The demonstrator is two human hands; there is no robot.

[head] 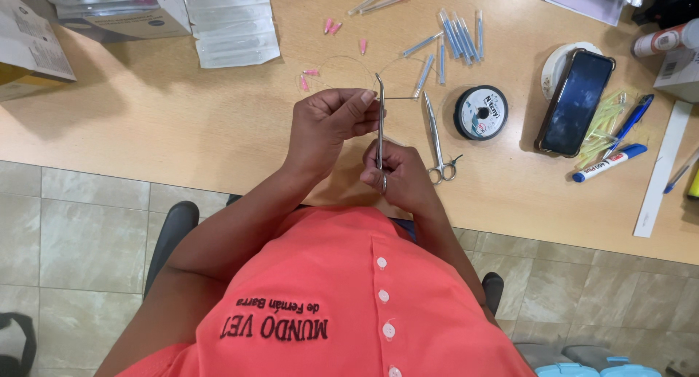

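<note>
My right hand (399, 179) grips the ring handles of a slim metal clamp (379, 126), whose jaws point away from me. My left hand (329, 122) pinches something small at the clamp's tip, where a thin needle (400, 98) sticks out to the right. A loop of fine clear thread (342, 59) curves over the wooden table (182, 122) just beyond my hands. A second pair of metal forceps (437, 140) lies on the table right of my hands.
A black thread spool (480, 112) sits right of the forceps. Beyond lie capped needles (455, 38), pink caps (332, 26), a phone (576, 102), a marker (609, 163), a blue pen (632, 120) and white boxes (124, 9). Tiled floor lies below the table edge.
</note>
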